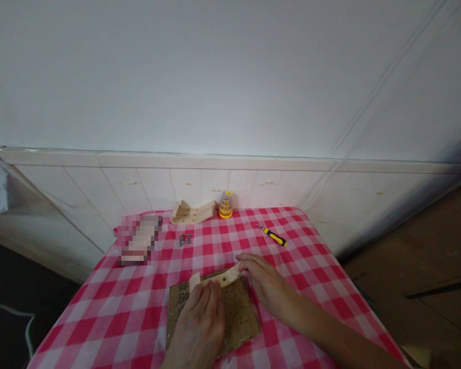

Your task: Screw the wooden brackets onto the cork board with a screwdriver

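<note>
My flat left hand (200,328), grip released, pins the brown holey cardboard sheet (240,312) in place while my right hand (267,287) pinches the pale wooden strip (226,278).

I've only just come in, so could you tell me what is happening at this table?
A person works over a checked cloth. The left hand lies flat on a brown perforated board, fingers against a wooden strip at its far edge; the right hand touches the strip's right end. A screwdriver, screws and another wooden piece lie beyond.
</note>
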`<state>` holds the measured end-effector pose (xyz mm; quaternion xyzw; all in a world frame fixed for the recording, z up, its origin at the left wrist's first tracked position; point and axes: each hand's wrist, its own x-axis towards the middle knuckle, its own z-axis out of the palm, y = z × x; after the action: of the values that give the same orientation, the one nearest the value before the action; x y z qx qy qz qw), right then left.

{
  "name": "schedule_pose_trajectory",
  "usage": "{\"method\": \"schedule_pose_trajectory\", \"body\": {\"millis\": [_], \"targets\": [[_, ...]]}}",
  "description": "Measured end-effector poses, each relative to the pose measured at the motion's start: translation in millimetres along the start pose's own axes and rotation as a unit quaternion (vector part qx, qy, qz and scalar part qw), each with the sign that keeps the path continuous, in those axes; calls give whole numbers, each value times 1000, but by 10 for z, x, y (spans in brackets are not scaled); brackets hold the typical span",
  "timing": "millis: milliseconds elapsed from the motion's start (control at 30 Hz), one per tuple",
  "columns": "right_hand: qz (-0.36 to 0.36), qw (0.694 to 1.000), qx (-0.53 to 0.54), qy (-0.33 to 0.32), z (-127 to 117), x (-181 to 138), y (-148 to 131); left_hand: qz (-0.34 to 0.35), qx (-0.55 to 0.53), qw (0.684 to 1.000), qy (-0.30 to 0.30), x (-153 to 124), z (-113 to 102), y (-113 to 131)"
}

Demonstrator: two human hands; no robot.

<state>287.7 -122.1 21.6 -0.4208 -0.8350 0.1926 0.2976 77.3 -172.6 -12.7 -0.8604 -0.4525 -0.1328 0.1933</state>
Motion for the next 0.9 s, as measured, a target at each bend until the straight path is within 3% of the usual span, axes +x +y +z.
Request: {"method": "schedule_pose_trajectory", "body": {"millis": [200, 467, 700, 900], "targets": [[6, 1000, 0, -15, -33, 24, -23, -28, -18, 999, -36, -93, 75, 41], [5, 1000, -7, -22, -55, 39, -34, -16, -8, 998, -57, -82, 47, 19], [-67, 996, -47, 46, -197, 208, -155, -34, -10, 997, -72, -75, 5, 22], [-81, 987, -81, -113, -246, 447, -274, -30, -20, 997, -61, -52, -19, -7]]}}
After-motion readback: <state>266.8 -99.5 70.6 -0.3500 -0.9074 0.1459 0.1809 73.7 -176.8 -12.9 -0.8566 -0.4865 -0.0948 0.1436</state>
